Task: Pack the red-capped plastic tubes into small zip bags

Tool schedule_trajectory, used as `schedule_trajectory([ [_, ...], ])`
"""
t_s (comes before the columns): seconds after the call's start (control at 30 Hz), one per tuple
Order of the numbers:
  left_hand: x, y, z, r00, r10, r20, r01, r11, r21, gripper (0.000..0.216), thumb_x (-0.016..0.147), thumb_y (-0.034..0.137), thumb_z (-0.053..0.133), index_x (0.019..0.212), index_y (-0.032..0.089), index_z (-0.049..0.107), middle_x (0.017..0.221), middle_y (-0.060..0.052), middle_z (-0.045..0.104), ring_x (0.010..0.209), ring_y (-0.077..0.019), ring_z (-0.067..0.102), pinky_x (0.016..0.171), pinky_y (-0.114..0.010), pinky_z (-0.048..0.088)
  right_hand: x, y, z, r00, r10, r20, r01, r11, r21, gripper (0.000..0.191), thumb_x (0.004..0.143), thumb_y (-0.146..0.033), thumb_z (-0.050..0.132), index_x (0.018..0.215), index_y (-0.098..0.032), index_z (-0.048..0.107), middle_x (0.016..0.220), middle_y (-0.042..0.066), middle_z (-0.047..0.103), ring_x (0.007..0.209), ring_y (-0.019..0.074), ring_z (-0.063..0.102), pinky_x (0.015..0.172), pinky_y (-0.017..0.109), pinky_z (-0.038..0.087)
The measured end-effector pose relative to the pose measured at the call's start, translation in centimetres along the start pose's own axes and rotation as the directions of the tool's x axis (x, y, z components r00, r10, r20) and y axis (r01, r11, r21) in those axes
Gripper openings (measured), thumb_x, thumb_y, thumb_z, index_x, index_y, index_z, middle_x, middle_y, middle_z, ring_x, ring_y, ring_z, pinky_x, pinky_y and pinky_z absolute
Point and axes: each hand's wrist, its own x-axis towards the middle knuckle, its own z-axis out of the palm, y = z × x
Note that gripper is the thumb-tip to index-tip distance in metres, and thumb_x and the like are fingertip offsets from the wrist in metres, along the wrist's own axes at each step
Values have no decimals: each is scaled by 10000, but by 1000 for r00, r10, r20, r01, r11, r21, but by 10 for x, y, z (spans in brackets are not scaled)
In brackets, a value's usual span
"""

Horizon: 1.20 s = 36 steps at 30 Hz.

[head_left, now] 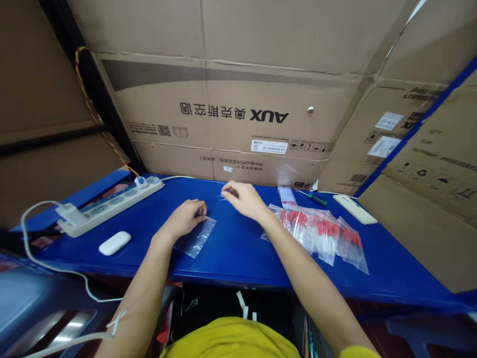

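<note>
My left hand (187, 218) is closed on the upper edge of a clear plastic bag (198, 240), which lies flat on the blue table (238, 248). No contents show in the visible part of the bag. To the right and a little farther back, my right hand (243, 199) is pinched, fingertips pointing left and down near the tabletop. Thin pale slivers (219, 197) show by those fingertips, too small to name. Whether the fingers hold one is unclear. Beyond my right forearm lie several clear bags (326, 231) containing red-topped pieces.
A white power strip (115, 204) with a plugged-in charger (70, 215) runs along the left edge. Near it sits a white earbud case (115, 243). A green-handled screwdriver (316, 199) and a pale phone (355, 209) lie at the back right. Cardboard (231, 89) walls the rear.
</note>
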Motion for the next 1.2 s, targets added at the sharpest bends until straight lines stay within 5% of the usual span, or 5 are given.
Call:
schedule_trajectory([
  [0.2, 1, 11, -8, 978, 87, -187, -88, 996, 5, 80, 940, 308, 737, 901, 242, 762, 986, -61, 784, 949, -283, 640, 922, -406, 462, -4, 12, 62, 991, 46, 125, -53, 998, 46, 198, 1050, -355, 731, 1178, -206, 754, 1004, 40, 832, 849, 188, 751, 760, 268, 481],
  [0.57, 0, 42, -12, 905, 30, -424, -24, 1000, 20, 227, 985, 359, 643, 1104, 217, 774, 1108, -118, 710, 1059, -305, 662, 910, -397, 492, -17, 29, 74, 976, 213, -36, -206, 969, 137, 209, 1037, -167, 609, 1002, -233, 804, 912, 43, 858, 918, 256, 825, 875, 328, 567],
  [0.77, 4, 65, -3, 931, -329, -157, 284, 925, -254, 414, 991, 567, 567, 766, 240, 684, 681, -33, 727, 648, -235, 668, 665, -332, 407, -16, 36, 75, 938, 315, -145, -261, 916, 304, 159, 1009, -240, 647, 1148, -233, 723, 991, 38, 872, 895, 227, 836, 853, 333, 616],
  [0.97, 9, 73, 6, 937, -338, -88, 276, 872, -404, 448, 1020, 589, 462, 833, 243, 676, 800, -35, 805, 660, -234, 739, 735, -339, 485, -16, 37, 77, 917, 375, -138, -176, 688, 704, 328, 844, -325, 812, 1133, -236, 683, 987, 42, 860, 966, 238, 827, 937, 376, 637],
  [1.2, 9, 64, 6, 964, -192, -185, 142, 956, -255, 329, 1028, 433, 449, 791, 248, 584, 726, -47, 740, 678, -236, 686, 694, -327, 413, -17, 39, 88, 913, 408, -13, -272, 631, 727, 374, 782, -454, 838, 1042, -205, 736, 792, -1, 761, 743, 186, 750, 772, 343, 641],
])
